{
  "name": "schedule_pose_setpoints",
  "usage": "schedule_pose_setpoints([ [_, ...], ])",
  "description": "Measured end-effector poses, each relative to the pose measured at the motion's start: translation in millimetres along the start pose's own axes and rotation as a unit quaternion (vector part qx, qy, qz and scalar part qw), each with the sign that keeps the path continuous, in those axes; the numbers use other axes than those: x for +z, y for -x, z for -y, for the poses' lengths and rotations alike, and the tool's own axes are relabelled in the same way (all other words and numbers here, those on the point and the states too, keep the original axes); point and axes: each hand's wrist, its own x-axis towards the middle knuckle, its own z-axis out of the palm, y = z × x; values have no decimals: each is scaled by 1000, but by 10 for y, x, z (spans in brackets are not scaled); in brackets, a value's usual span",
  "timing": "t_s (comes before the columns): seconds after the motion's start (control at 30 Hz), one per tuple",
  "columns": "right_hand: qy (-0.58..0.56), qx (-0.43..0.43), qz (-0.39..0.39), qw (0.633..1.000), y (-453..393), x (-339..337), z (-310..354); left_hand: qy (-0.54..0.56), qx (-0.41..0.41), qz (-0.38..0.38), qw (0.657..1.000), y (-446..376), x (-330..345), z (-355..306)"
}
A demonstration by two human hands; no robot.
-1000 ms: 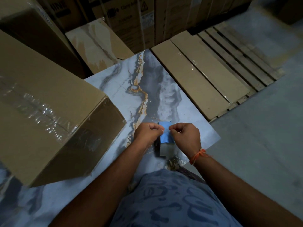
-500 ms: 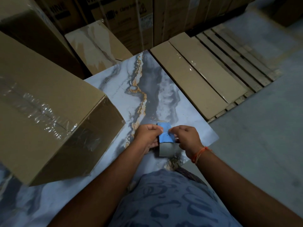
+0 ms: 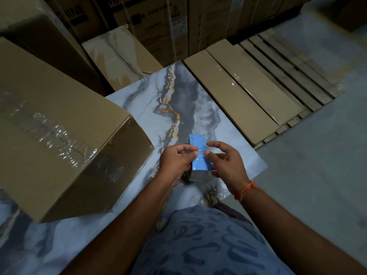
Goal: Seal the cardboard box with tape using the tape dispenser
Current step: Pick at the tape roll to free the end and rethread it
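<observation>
A large brown cardboard box (image 3: 49, 135) lies at the left on a marbled blue-grey slab (image 3: 151, 104), with crinkled clear tape along its top seam. In front of me I hold a tape dispenser (image 3: 199, 165) with a blue plate on top and a grey roll under it. My left hand (image 3: 176, 161) grips its left side, thumb and fingers pinched at the blue plate's edge. My right hand (image 3: 224, 163) is at its right side, thumb on the plate and fingers spread apart above it.
Flat taped cartons (image 3: 244, 90) lie on a wooden pallet (image 3: 297, 76) at the right. Stacked printed cartons (image 3: 151, 22) line the back. A beige tile (image 3: 119, 54) leans behind the slab. Grey concrete floor (image 3: 317, 165) lies to the right.
The blue plate of the dispenser now shows further out beyond my hands. My right hand's fingers have opened from a pinch and spread apart. My left hand keeps its grip.
</observation>
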Motion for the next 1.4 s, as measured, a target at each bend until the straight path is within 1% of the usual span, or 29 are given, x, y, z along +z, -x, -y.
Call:
schedule_pose_setpoints([
  [0.07,20,-27,6,999,-7,17,23,-13,23,-5,1000,2,-27,-44],
  [0.13,27,-39,-10,999,-27,43,33,-17,38,-9,999,1,-44,-73],
  [0.23,-13,-16,-22,1000,-63,67,27,-22,54,-7,998,4,-48,-75],
  [0.33,-61,10,-11,998,-92,65,17,-25,66,-7,998,12,-58,-61],
  [0.43,-83,17,-1,996,-106,52,12,-38,76,-6,996,11,-69,-54],
  [0.5,-76,17,-2,997,-106,52,9,-71,96,-13,993,4,-78,-51],
  [0.57,-52,10,-17,998,-102,50,-18,-135,134,-24,981,-10,-73,-42],
  [0.63,-18,3,-44,999,-93,41,-74,-223,176,-36,958,-21,-56,-39],
  [0.73,31,-7,-75,997,-67,23,-178,-365,226,-43,902,-48,-30,-42],
  [0.9,71,-7,-87,994,-40,-1,-291,-501,243,-9,830,-110,31,-15],
  [1.1,90,2,-97,991,-37,-35,-364,-604,228,42,763,-135,120,143],
  [1.27,87,15,-91,992,-26,-42,-407,-661,251,34,706,-120,176,239],
  [1.33,84,16,-85,993,-27,-34,-415,-675,260,30,690,-117,170,255],
  [1.4,86,14,-81,993,-25,-30,-422,-682,264,27,681,-119,147,267],
])
